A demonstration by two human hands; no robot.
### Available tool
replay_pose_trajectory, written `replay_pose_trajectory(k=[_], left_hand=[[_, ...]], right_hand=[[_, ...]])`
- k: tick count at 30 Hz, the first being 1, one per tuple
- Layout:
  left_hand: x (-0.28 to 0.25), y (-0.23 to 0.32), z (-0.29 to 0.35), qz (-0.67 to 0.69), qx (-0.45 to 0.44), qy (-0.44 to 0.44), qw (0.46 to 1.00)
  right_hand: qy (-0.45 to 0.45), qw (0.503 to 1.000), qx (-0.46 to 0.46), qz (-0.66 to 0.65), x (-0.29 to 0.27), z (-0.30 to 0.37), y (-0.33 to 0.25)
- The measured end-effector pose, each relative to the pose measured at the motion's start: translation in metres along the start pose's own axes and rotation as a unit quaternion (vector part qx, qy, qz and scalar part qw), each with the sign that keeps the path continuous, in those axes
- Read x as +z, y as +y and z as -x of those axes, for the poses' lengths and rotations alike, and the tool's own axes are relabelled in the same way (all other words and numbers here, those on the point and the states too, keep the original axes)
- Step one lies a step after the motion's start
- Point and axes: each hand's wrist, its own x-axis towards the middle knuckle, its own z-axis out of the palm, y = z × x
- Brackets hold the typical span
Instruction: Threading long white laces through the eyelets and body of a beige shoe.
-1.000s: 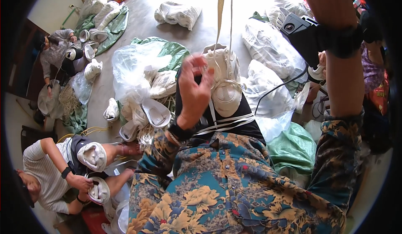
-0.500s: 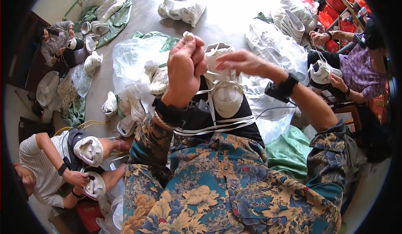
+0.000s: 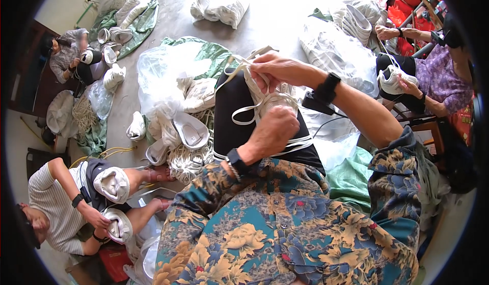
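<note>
A white lace-up shoe (image 3: 276,100) rests on my dark-trousered lap, partly covered by my hands. My right hand (image 3: 279,72) reaches over its far end, thumb and fingers pinched on a flat white shoelace (image 3: 243,111). A slack loop of that lace hangs to the left of the shoe. My left hand (image 3: 274,131) is curled against the shoe's near end and appears to grip it; the fingertips are hidden. More white lace strands (image 3: 300,142) lie across my lap beside the left hand.
Left of my legs lie loose white shoes (image 3: 191,130), a heap of laces (image 3: 189,163) and clear plastic (image 3: 159,76). A green sack (image 3: 350,180) is at my right. One co-worker (image 3: 56,188) sits at lower left, another (image 3: 443,78) at right, a third at upper left.
My left hand has come down from its raised fist to the shoe's near end. My right hand has moved left onto the lace, its fingers now pinched. My left arm no longer covers the shoes beside me.
</note>
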Motion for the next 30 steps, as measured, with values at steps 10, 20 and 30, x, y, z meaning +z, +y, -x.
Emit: replay_pose_trajectory(k=[10,20,30], left_hand=[[0.014,-0.010,0.004,0.013,0.033,-0.104,0.994],[-0.029,-0.018,0.007,0.014,-0.264,0.213,0.941],[-0.022,-0.049,-0.007,0.072,-0.388,0.136,0.909]], right_hand=[[0.085,0.948,-0.305,-0.039,-0.025,-0.017,-0.191],[0.201,0.973,-0.090,0.072,-0.036,-0.002,-0.046],[0.129,0.816,-0.090,0.556,0.010,0.051,0.041]])
